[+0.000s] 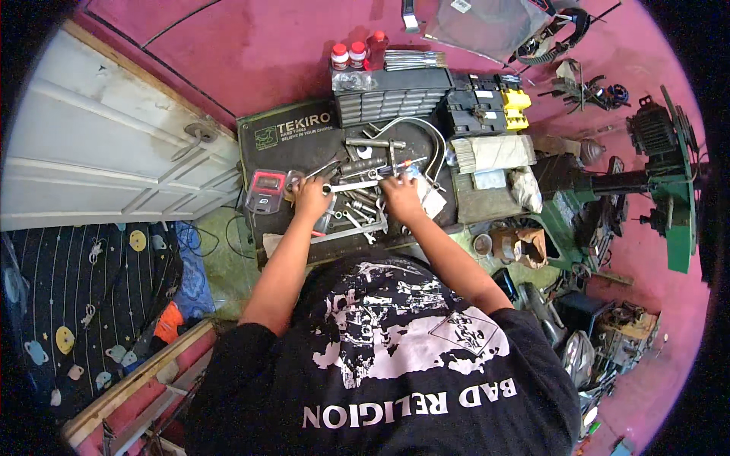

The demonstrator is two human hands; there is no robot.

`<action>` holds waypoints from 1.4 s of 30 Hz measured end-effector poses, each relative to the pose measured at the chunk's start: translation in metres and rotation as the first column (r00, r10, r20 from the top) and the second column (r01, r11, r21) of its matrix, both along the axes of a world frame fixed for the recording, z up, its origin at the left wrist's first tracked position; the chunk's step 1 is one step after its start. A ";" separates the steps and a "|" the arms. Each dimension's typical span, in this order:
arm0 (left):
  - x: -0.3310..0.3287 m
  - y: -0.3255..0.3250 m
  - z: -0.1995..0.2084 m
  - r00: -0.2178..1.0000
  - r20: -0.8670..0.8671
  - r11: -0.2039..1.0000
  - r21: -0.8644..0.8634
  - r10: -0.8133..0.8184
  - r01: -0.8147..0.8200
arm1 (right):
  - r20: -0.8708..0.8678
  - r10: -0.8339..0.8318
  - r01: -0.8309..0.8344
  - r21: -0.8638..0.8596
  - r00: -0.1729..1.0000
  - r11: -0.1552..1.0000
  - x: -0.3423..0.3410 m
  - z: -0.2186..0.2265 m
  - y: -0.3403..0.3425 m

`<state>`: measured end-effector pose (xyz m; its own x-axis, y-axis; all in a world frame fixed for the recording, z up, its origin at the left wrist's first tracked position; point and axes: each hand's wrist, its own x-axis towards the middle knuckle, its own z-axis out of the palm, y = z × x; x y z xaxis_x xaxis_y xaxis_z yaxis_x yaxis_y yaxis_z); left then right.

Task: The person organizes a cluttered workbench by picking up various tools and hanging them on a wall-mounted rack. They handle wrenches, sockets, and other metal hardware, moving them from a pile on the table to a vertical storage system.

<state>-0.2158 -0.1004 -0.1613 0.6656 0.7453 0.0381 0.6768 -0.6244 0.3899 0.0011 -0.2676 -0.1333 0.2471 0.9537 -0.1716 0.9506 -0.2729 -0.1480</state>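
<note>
A bright steel wrench [354,185] with a ring end lies level between my two hands, above a heap of tools. My left hand [312,199] is closed at its ring end, thumb side against the metal. At the other end, my right hand [401,196] has its fingers curled round the wrench, and they hide that tip. Beneath and in front lie several smaller wrenches [356,221], sockets and a long steel bar [369,143]. A red and grey case [266,191] sits just left of my left hand.
The dark work mat [300,156] covers the bench. Behind stand a drawer organizer [391,99], red-capped bottles [357,53] and black and yellow boxes [483,106]. A curved metal band [439,148] lies at the right. A green drill press [677,197] stands far right, a white door [114,144] left.
</note>
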 end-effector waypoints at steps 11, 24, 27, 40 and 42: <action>-0.038 -0.088 0.093 0.798 0.442 0.857 -0.487 0.409 -0.169 | -0.070 0.283 -0.263 0.206 0.957 0.942 -0.029 0.005 0.011; 0.074 -0.055 0.186 0.725 0.646 0.943 -0.332 0.237 -0.013 | -0.435 0.235 0.128 0.656 0.869 0.743 0.026 0.149 0.039; 0.133 -0.061 0.252 0.683 0.681 0.912 -0.406 0.264 0.053 | -0.520 0.210 0.264 0.692 0.828 0.672 0.058 0.174 0.042; 0.244 0.046 0.404 0.455 0.879 0.990 -0.115 0.142 -0.087 | -0.741 0.440 0.414 0.658 0.508 0.630 0.108 0.303 0.072; 0.256 0.036 0.426 0.455 0.876 0.987 -0.124 0.159 -0.106 | -0.733 0.433 0.434 0.668 0.525 0.604 0.119 0.312 0.081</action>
<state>0.0400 -0.0641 0.2644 0.1896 0.8397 0.5089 0.0294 -0.5229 0.8519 0.1201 -0.1862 0.1783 0.4184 0.7977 0.4343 0.2719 0.3463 -0.8979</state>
